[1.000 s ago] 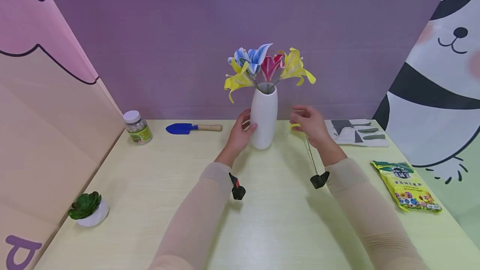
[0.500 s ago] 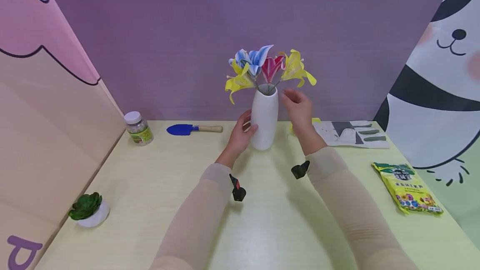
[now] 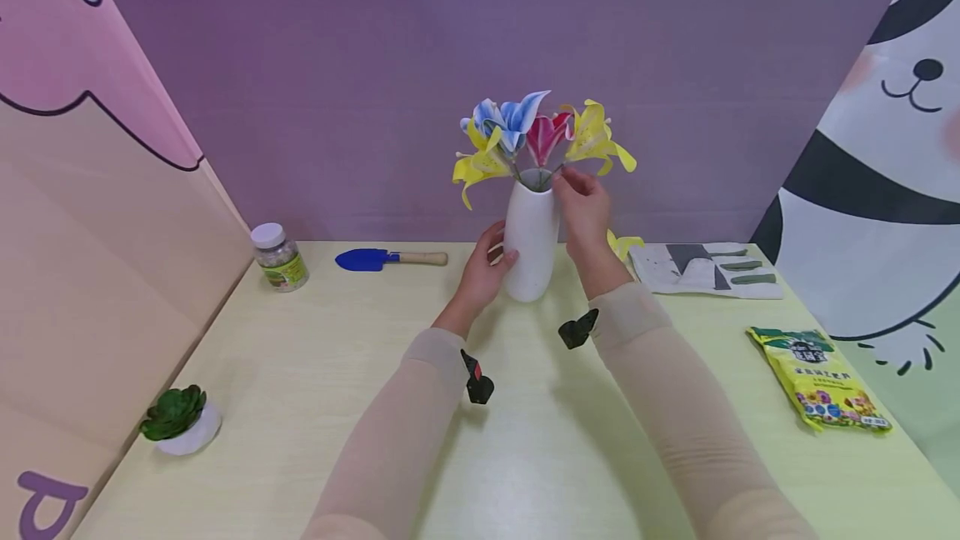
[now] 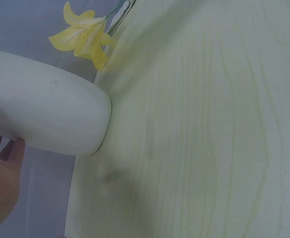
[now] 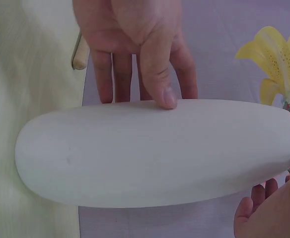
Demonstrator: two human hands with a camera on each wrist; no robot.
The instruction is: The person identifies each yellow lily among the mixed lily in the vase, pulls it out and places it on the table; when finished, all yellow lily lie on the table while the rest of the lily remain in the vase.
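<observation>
The white vase (image 3: 532, 240) stands upright on the counter (image 3: 525, 440), toward its far edge and near the purple backdrop, with paper lilies (image 3: 540, 140) fanned out of its mouth. It is steadied from the left by the left hand (image 3: 483, 269): in the right wrist view the thumb is laid across the vase's front and the other fingers (image 5: 116, 74) are spread round behind its lower half, so the vase is gripped rather than merely touched. The right hand (image 3: 583, 211) is raised to the rim on the vase's right side, its fingertips drawn together at the stems just above the mouth; whether a stem is actually pinched cannot be told from these views.

For the step in hand, apparently the handling of a stem at the mouth, the vase is best kept pressed lightly down onto the counter by the left hand, since a tall narrow body is judged easy to tip. Any stem should be moved along its own line, straight through the opening, so that its neighbours are not dragged askew.

One loose yellow lily (image 3: 622, 245) lies on the counter just right of the vase, beside a folded grey-and-white cloth (image 3: 705, 269).
</observation>
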